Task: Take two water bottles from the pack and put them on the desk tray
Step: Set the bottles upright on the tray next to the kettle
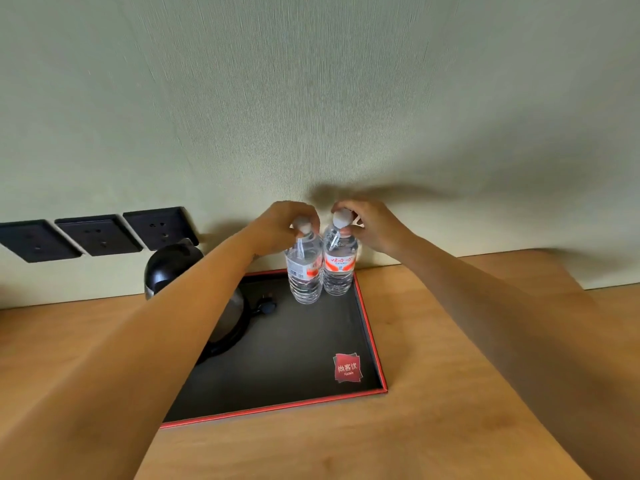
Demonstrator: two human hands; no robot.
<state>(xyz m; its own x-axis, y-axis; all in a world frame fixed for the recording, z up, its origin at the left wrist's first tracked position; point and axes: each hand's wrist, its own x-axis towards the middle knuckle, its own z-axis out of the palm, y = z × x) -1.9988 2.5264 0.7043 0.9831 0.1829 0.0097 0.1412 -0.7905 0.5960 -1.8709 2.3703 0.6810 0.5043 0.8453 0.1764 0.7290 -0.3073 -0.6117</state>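
Two clear water bottles with red and white labels stand upright side by side at the far right corner of a black tray with a red rim [375, 351]. My left hand [282, 223] grips the cap and neck of the left bottle [304, 271]. My right hand [372, 225] grips the cap of the right bottle [339, 268]. The two bottles touch each other. The pack is not in view.
A black and steel electric kettle [173, 268] sits on the tray's left side, partly hidden by my left forearm, with its cord plug [266, 306] lying beside it. Three dark wall sockets [100, 235] are at the left. The wooden desk [450, 393] meets a pale green wall behind.
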